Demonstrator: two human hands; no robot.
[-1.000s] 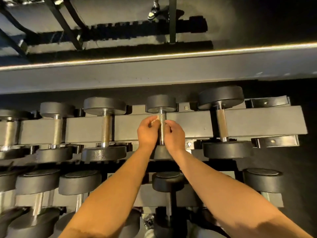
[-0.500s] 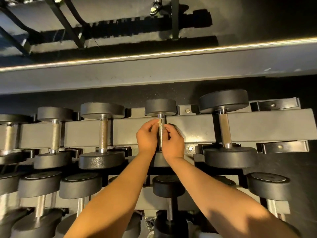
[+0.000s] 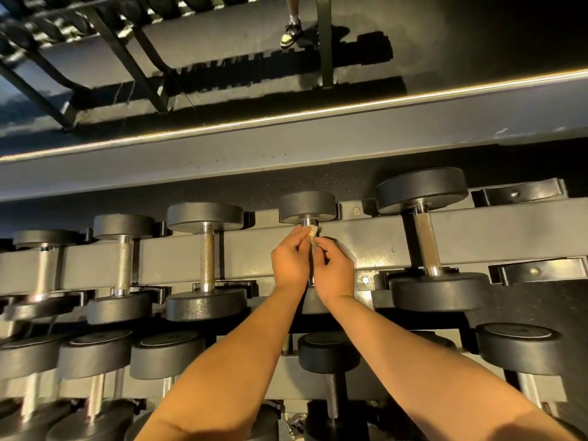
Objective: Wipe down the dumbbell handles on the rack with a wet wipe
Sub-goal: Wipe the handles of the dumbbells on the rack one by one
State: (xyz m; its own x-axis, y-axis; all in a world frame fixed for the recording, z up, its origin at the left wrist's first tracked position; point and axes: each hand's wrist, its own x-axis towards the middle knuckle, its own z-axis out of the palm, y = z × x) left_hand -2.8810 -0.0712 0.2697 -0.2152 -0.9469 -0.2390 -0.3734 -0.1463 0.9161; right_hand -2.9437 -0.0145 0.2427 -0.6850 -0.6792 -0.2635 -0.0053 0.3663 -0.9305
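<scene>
A small black dumbbell lies in the top row of the dark rack, its chrome handle mostly hidden between my hands. My left hand and my right hand close in on that handle from either side. Between their fingertips a pale wet wipe is pinched near the handle's far end, just under the far head. The fingers of both hands are curled round wipe and handle. Other dumbbells with bare chrome handles lie left and right of it.
A lower row of dumbbells sits nearer me, under my forearms. Behind the rack runs a grey ledge with a lit strip. Beyond it are dark floor, black equipment frames and a person's shoe. Empty rack cradles at right.
Both hands have slid up the handle toward the far head, taking the wipe with them. The view has tilted slightly, shifting the rack lower in frame.
</scene>
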